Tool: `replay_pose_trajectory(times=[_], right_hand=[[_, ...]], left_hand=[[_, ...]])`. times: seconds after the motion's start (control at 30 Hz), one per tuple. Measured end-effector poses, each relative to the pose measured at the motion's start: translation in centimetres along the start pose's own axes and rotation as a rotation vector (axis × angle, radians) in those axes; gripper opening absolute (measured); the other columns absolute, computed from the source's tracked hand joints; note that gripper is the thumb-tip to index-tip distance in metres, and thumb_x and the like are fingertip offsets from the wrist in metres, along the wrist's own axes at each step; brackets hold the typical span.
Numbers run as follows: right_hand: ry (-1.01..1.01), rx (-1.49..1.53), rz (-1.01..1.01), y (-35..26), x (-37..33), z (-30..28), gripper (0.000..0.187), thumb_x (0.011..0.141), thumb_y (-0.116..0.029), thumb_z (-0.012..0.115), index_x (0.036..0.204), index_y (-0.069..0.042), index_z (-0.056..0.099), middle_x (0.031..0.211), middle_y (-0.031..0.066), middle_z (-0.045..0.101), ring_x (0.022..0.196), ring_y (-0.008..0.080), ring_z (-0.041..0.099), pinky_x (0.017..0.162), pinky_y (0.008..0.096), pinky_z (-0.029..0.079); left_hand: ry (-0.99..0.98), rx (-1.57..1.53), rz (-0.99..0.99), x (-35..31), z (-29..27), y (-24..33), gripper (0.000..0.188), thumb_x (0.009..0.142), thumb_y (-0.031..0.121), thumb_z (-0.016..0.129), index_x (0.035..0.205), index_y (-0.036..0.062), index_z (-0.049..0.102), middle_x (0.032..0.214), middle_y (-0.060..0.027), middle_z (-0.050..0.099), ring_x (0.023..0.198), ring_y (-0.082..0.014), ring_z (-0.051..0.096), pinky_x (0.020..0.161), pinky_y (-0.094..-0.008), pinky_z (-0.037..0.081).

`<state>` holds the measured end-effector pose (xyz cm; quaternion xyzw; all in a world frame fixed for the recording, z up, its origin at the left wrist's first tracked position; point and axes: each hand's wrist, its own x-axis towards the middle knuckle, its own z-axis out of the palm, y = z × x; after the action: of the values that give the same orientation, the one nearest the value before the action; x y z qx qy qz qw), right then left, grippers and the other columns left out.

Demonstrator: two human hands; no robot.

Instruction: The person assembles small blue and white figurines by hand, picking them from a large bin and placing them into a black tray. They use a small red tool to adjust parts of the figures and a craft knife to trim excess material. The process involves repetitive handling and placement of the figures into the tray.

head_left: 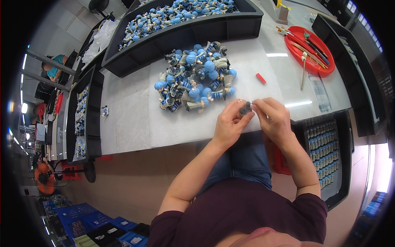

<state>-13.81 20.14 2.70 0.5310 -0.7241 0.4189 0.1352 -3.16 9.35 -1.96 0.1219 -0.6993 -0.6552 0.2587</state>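
Observation:
My left hand (230, 124) is closed around a small figurine (246, 110) at the table's front edge. Only a dark grey part of it shows between my fingers; the rest is covered. Right beside it, my right hand (273, 119) has thumb and forefinger pinched together at the figurine's side. What sits in that pinch is too small to make out. Just beyond my hands lies a loose pile of figurines (190, 59) with blue hair, blue-striped tops and pale grey clothing. A small red block (261, 78) rests to the right of the pile.
A large black bin (181, 44) full of figurines stands behind the pile. A red tray (293, 51) at right holds brushes and sticks. Black trays (95, 119) stand at left and lower right, the right tray (343, 181) with figurines in rows. One figurine (105, 111) lies apart.

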Motion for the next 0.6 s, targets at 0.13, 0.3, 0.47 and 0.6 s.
replay_pose_trajectory(times=[0.13, 0.3, 0.47, 0.6], right_hand=[[0.032, -0.001, -0.008, -0.1, -0.1, 0.2, 0.01, 0.074, -0.007, 0.068, 0.082, -0.005, 0.062, 0.07, 0.0074, 0.059, 0.059, 0.0233, 0.058, 0.05, 0.0329, 0.044], [0.041, -0.014, -0.003, -0.2, -0.2, 0.3, 0.01, 0.073, -0.005, 0.068, 0.082, -0.005, 0.062, 0.07, 0.0071, 0.059, 0.059, 0.0231, 0.058, 0.05, 0.0329, 0.045], [0.049, -0.019, -0.006, -0.1, -0.3, 0.4, 0.01, 0.073, -0.005, 0.068, 0.081, -0.006, 0.062, 0.069, 0.0068, 0.059, 0.059, 0.0229, 0.058, 0.05, 0.0329, 0.044], [0.049, -0.034, -0.012, -0.1, -0.3, 0.3, 0.009, 0.073, -0.006, 0.068, 0.081, -0.006, 0.062, 0.069, 0.0064, 0.059, 0.058, 0.0225, 0.058, 0.049, 0.0327, 0.044]], left_hand=[[0.029, 0.019, 0.012, -0.1, 0.2, 0.2, 0.033, 0.083, 0.005, 0.064, 0.114, -0.0022, 0.055, 0.114, -0.009, 0.052, 0.072, -0.0075, 0.058, 0.06, -0.0205, 0.051], [0.096, -0.008, 0.078, 0.0, 0.9, 0.5, 0.026, 0.083, 0.005, 0.064, 0.105, -0.0048, 0.056, 0.095, -0.005, 0.052, 0.059, -0.0034, 0.048, 0.048, -0.0187, 0.04], [0.116, 0.028, 0.12, 0.0, 1.0, 0.2, 0.024, 0.083, 0.005, 0.064, 0.103, -0.0049, 0.055, 0.091, -0.005, 0.051, 0.058, -0.0038, 0.048, 0.047, -0.0191, 0.04], [0.118, 0.029, 0.136, 0.0, 1.1, 0.5, 0.023, 0.082, 0.005, 0.064, 0.102, -0.0048, 0.055, 0.09, -0.0049, 0.05, 0.057, -0.004, 0.047, 0.047, -0.0193, 0.039]])
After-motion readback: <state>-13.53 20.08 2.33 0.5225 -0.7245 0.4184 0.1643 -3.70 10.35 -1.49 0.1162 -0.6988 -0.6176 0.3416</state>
